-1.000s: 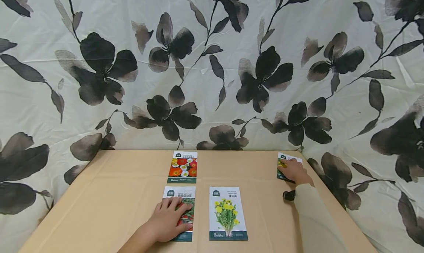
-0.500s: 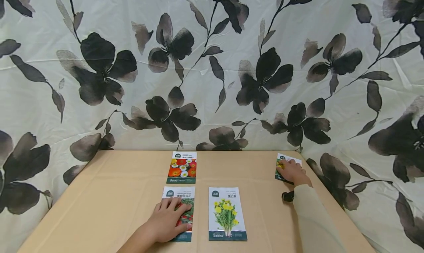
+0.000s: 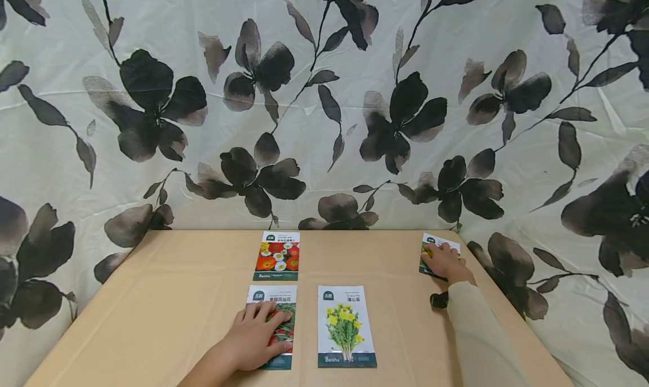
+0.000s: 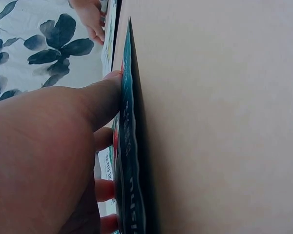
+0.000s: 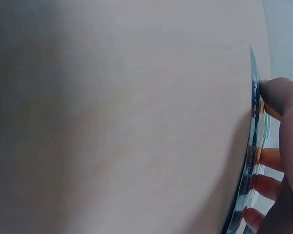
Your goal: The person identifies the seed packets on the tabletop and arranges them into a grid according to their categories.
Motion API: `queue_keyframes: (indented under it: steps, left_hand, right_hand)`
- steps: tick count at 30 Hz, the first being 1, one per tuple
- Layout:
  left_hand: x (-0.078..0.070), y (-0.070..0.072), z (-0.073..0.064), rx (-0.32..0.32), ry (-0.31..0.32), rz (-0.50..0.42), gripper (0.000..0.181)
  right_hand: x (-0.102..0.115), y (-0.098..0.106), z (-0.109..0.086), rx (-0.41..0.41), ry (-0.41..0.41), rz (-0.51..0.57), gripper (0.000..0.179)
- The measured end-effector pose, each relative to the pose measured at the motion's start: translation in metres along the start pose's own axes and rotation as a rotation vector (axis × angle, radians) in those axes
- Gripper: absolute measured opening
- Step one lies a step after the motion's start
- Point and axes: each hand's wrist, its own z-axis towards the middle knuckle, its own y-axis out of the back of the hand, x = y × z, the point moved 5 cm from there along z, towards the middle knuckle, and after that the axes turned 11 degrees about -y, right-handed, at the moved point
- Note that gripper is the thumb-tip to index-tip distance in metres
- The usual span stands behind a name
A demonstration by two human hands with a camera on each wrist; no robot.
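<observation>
My left hand rests with spread fingers on a seed packet showing red flowers and a dark green bottom band. In the left wrist view, thumb and fingertips press on the face of that packet. At the far right of the table, my right hand lies over another seed packet, hiding most of its picture. Seen from the right wrist, the thumb and fingertips touch the top of this packet, its edge slightly raised over its shadow.
A seed packet with yellow flowers lies right of my left hand. Behind the left hand's packet is one with red, orange and white flowers. The tan table ends at a floral curtain. A black wrist camera sits on the right wrist.
The right hand and its packet have shifted very slightly left, about as much as the whole view. The left hand stays on its packet.
</observation>
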Motion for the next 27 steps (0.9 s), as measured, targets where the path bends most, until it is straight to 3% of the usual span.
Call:
queue_keyframes:
  steps: [16, 27]
  left_hand:
    - [-0.0043, 0.0034, -0.0016, 0.001, 0.005, -0.01, 0.062]
    - [0.0014, -0.0039, 0.0014, -0.018, -0.016, 0.002, 0.064]
  right_hand:
    - [-0.0029, -0.007, 0.006, 0.014, -0.031, 0.024, 0.062]
    - [-0.0029, -0.0069, 0.0065, 0.023, -0.042, 0.028, 0.063]
